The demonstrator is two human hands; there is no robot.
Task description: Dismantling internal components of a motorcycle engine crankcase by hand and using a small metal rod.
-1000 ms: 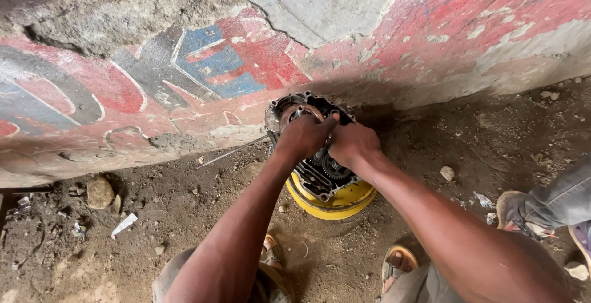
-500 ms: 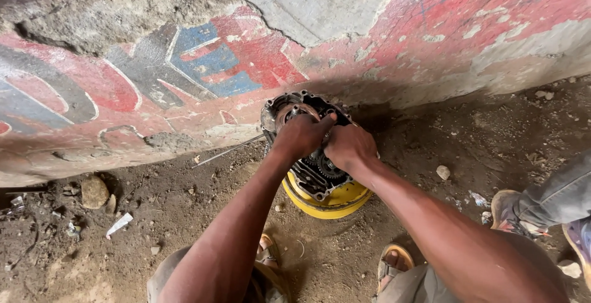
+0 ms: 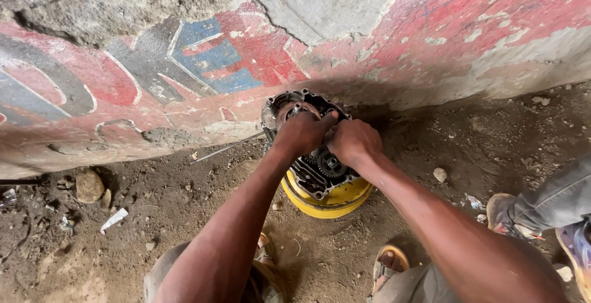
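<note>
Behind my grip rises a cracked wall (image 3: 184, 63) painted red, blue and grey. Left of my grip a stone (image 3: 90, 185) and a white scrap (image 3: 114, 219) lie on the dirt floor (image 3: 184, 217). Right of it, a pebble (image 3: 439, 174) and another person's shoe (image 3: 502, 214).

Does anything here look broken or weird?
Yes. The engine case lies open with bare gears showing, propped on a yellow tub on the dirt. Behind it, the painted wall is cracked and its paint is flaking.
</note>
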